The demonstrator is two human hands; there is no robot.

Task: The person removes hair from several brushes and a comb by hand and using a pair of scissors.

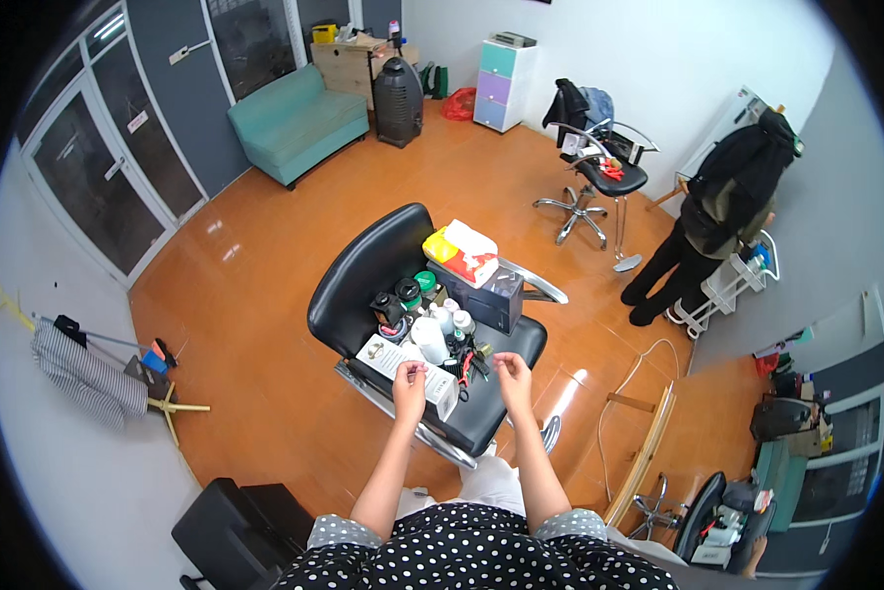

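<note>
My left hand hovers over the near left side of a black salon chair, in front of a white box with writing. Its fingertips are drawn together and nothing shows between them. To the right, my right hand is raised above the seat, fingers loosely bent, with no held thing visible. Between the hands lie red-handled scissors and dark clips. White bottles, dark jars and a green-lidded jar crowd the seat. Behind them, a tissue pack rests on a dark box.
A person in dark clothes stands by a white trolley at the right. Another salon chair holds clothing and boxes. A cable runs along the floor beside a large wood-framed mirror. A green sofa stands far left.
</note>
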